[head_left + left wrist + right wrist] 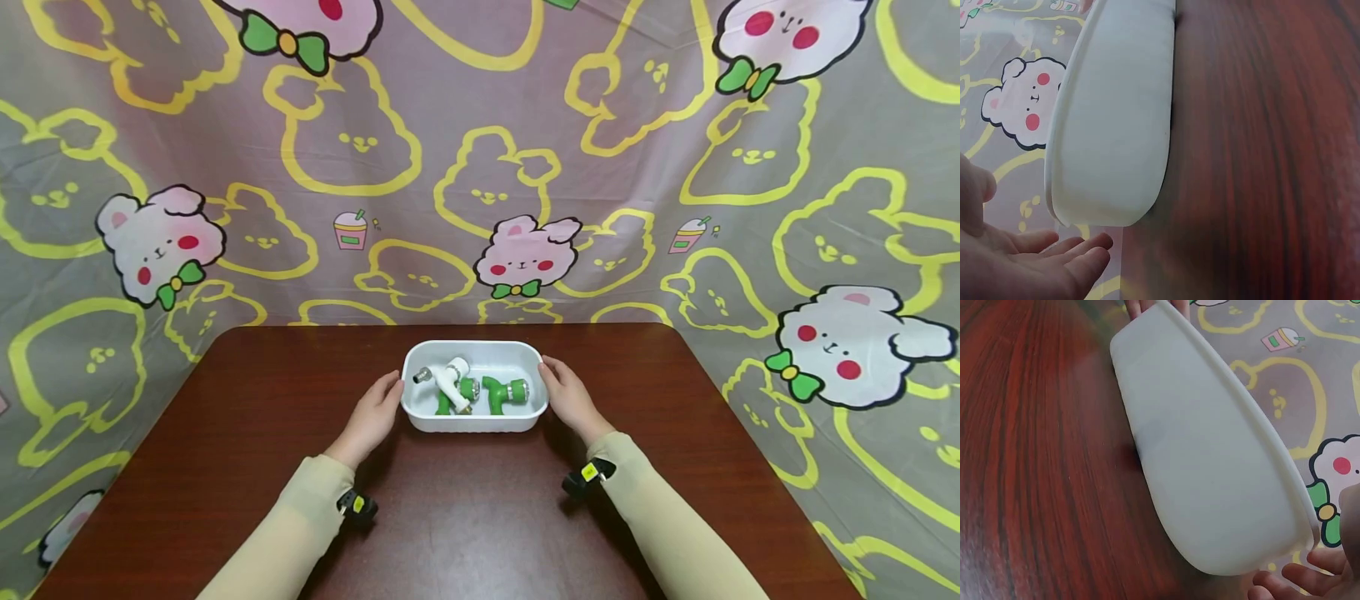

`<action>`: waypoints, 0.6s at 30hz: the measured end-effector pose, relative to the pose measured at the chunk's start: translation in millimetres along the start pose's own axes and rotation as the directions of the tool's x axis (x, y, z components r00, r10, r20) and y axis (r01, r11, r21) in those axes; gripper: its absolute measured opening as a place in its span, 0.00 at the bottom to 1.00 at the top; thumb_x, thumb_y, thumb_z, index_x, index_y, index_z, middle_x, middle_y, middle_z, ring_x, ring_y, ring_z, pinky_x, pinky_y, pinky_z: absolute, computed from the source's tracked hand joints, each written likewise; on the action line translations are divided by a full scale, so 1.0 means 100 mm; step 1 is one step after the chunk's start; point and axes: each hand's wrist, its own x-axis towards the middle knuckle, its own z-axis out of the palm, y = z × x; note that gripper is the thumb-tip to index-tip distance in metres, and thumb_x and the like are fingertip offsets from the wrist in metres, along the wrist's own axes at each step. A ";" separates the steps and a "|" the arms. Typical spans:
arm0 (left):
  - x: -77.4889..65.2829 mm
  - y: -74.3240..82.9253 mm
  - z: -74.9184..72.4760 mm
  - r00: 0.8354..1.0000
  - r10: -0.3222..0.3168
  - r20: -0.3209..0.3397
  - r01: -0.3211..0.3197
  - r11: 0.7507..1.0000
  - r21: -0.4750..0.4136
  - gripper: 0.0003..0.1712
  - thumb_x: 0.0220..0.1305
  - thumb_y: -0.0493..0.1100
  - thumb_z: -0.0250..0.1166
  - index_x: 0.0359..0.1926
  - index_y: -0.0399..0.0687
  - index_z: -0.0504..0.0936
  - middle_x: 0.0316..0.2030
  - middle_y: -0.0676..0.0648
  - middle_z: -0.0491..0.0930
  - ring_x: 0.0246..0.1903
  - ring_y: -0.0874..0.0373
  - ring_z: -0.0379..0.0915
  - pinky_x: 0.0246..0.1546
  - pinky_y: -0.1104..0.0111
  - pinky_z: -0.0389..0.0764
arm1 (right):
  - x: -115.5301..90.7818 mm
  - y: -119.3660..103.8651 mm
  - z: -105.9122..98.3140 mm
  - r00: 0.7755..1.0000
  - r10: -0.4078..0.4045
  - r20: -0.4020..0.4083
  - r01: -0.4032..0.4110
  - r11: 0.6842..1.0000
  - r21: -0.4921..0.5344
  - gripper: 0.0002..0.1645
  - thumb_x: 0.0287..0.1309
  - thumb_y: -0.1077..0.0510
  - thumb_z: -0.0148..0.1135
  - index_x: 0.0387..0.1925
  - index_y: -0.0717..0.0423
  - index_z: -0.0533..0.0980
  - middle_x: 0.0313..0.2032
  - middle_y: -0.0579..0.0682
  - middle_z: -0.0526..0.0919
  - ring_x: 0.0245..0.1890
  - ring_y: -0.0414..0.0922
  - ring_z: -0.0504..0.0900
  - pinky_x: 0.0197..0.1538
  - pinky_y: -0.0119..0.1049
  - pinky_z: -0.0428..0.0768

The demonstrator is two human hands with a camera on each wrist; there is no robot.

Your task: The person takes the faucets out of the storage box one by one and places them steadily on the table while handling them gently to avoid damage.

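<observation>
A white plastic tub [471, 423] sits on the table, its long side facing me. Inside lie a white tap [447, 385] with a metal end, a green tap [468, 389] partly hidden beneath it, and another green tap [504, 395] to their right. My left hand [372, 414] is at the tub's left end; in the left wrist view its fingers [1088, 265] are loosely extended just off the tub wall. At the opposite end is my right hand [572, 400], with fingertips [1265, 580] right by the rim in the right wrist view.
The dark red-brown wooden table [465, 517] has rounded far corners. Behind it and along both sides hangs a grey curtain [420, 208] printed with cartoon animals. Black straps with small devices [358, 505] are on both wrists, over light sleeves.
</observation>
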 end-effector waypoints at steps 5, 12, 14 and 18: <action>0.02 0.03 0.04 0.999 -0.031 0.014 0.032 0.996 -0.078 0.33 0.84 0.48 0.44 0.77 0.29 0.58 0.75 0.29 0.61 0.77 0.37 0.53 0.77 0.47 0.55 | -0.02 -0.03 0.02 0.999 0.041 0.004 -0.041 0.998 0.057 0.32 0.80 0.47 0.47 0.74 0.63 0.66 0.72 0.64 0.70 0.73 0.59 0.67 0.76 0.55 0.64; 0.00 0.03 0.07 0.994 -0.088 0.059 0.094 0.989 -0.113 0.33 0.84 0.50 0.41 0.78 0.32 0.57 0.76 0.30 0.58 0.78 0.36 0.50 0.77 0.46 0.55 | -0.04 -0.04 0.04 0.998 0.066 0.006 -0.066 0.995 0.080 0.33 0.80 0.46 0.47 0.74 0.62 0.65 0.72 0.64 0.70 0.71 0.59 0.69 0.74 0.55 0.66; -0.01 0.03 0.08 0.994 -0.091 0.060 0.098 0.988 -0.119 0.33 0.84 0.50 0.42 0.78 0.33 0.57 0.77 0.30 0.58 0.78 0.36 0.50 0.77 0.45 0.55 | -0.03 -0.04 0.04 0.998 0.067 0.006 -0.067 0.995 0.077 0.33 0.80 0.45 0.47 0.74 0.61 0.66 0.72 0.64 0.70 0.72 0.59 0.69 0.74 0.55 0.66; -0.03 0.03 0.08 0.994 -0.090 0.055 0.097 0.987 -0.126 0.33 0.84 0.50 0.42 0.79 0.34 0.57 0.77 0.31 0.58 0.78 0.37 0.50 0.78 0.46 0.54 | -0.02 -0.03 0.05 0.998 0.056 0.006 -0.056 0.997 0.054 0.33 0.80 0.45 0.47 0.74 0.61 0.66 0.72 0.64 0.70 0.73 0.59 0.68 0.75 0.54 0.65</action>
